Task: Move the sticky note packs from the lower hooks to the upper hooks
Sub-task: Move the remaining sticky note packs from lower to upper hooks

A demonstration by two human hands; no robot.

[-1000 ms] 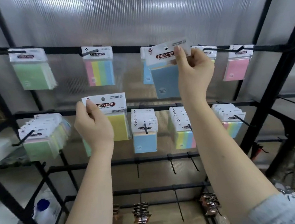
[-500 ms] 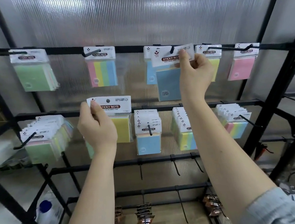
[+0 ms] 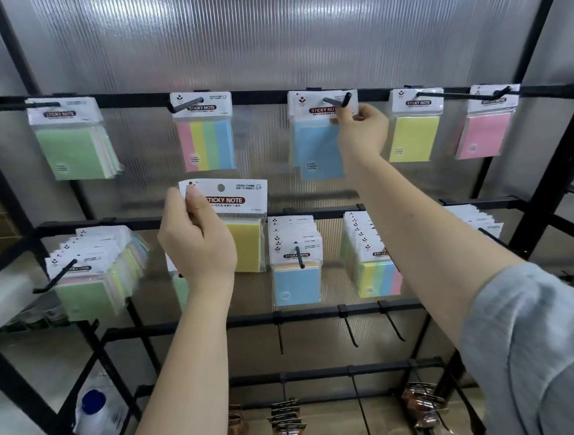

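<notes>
Black rack [image 3: 550, 176], upper rail [image 3: 262, 97] hooks carrying five pack groups [image 3: 205, 134], lower rail [image 3: 135, 222] hooks carrying fuller pack stacks [image 3: 296, 261], bare hooks [image 3: 349, 329] beneath

Black rack [image 3: 303, 96]; ribbed translucent panel [image 3: 264, 30]; pastel packs: green [image 3: 74, 155], striped pink-yellow-green-blue [image 3: 206, 144], blue [image 3: 318, 149], yellow [image 3: 413, 138], pink [image 3: 485, 134]

Two bare forearms rise from the bottom of the frame. The left hand [image 3: 196, 245] and its forearm are uncovered all the way to the lower edge, with no watch, ring or band showing. The right hand [image 3: 363, 132] is likewise bare of jewellery; its arm carries a light grey-blue sleeve [image 3: 543, 351] of soft, faintly textured cloth, bunched at the lower right.
</notes>
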